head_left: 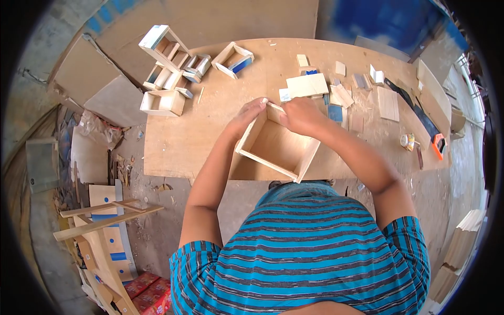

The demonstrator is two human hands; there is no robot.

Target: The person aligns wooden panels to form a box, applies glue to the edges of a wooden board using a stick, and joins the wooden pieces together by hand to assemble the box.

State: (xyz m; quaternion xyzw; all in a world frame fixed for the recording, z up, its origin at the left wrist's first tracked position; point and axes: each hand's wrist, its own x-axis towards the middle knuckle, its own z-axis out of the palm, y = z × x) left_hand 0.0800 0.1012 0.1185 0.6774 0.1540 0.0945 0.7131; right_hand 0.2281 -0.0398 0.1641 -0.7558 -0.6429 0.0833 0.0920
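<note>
Seen from above at the near edge of a plywood bench (184, 152), we hold an open wooden box (281, 144), its hollow side facing up toward us and its near corner reaching about the bench's front edge. Our left hand (247, 116) is curled partly closed at the far left corner, fingertips on the rim. Our right hand (303, 116) is bent over the far wall, likewise partly closed, with its thumb at the inner face. Whether a small piece is pinched between the fingertips, we cannot tell. The two-handed hold at one corner seems meant to steady the walls where they meet, and the box's closeness to our body keeps the joint in easy view and reach.

Beyond our left arm, small boxes (164, 102) stand bunched and partly stacked, apparently to save room, with a blue-marked box (242, 64) just beside them. Beyond our right hand lie a pale panel (307, 85) and loose wood offcuts (344, 96), seemingly kept within reach. Farther right, a handsaw (426, 122) rests with its orange handle toward us, convenient to grasp, near a small jar (406, 142).
</note>
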